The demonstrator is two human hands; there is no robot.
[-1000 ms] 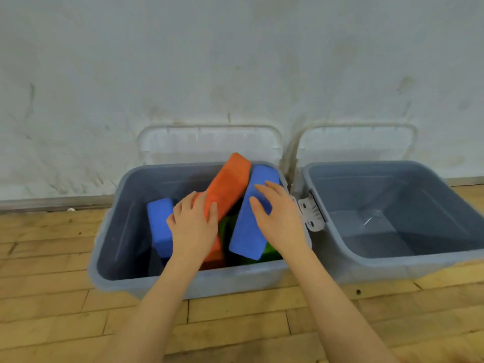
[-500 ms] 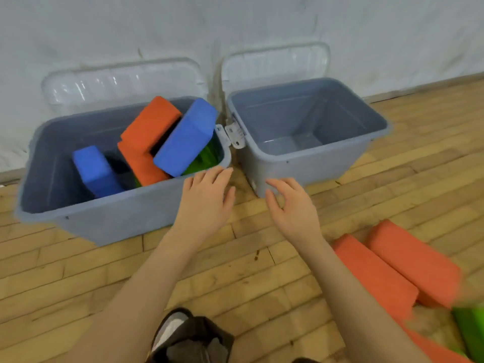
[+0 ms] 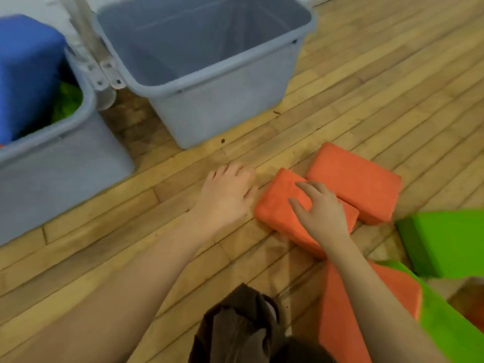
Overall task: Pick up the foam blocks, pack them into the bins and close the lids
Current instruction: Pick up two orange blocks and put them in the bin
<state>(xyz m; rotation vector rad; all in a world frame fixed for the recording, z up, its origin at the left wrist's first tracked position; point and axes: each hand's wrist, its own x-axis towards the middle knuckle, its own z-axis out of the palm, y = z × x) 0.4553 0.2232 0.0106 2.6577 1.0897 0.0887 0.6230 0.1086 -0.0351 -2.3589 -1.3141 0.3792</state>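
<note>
Pale wooden floorboards (image 3: 392, 82) run across the whole view, scuffed and darker in the gap between the two bins. At the left edge stands a grey plastic bin with a rolled rim (image 3: 60, 163), only partly in view; a large blue foam block (image 3: 23, 74) fills its upper part, with a patch of green foam (image 3: 68, 100) showing beside it lower down. Just to its right, with a narrow gap between them, is a second grey plastic bin (image 3: 217, 100), whose grey inside shows no blocks. Pale hinge pieces (image 3: 104, 74) sit in that gap at the near corners of the bins.

On the floor in front of the second bin lie foam blocks. An orange rectangular foam block (image 3: 353, 184) lies farthest back, and a second orange foam block (image 3: 280, 203) lies touching its near-left side. Right of these sits a bright green foam block (image 3: 445, 242). Nearer the lower edge are a third orange foam block (image 3: 343, 323), partly hidden by the right forearm, and another green foam piece (image 3: 450, 328) touching it.

The right hand (image 3: 320, 208) lies on top of the second orange foam block, fingers spread and bent over its upper face, thumb towards its left side; no full grip shows. The left hand (image 3: 227, 195) is beside that block's left end, over the floorboards, fingers loosely curled and holding nothing. Dark brown fabric (image 3: 235, 328) shows at the bottom edge.
</note>
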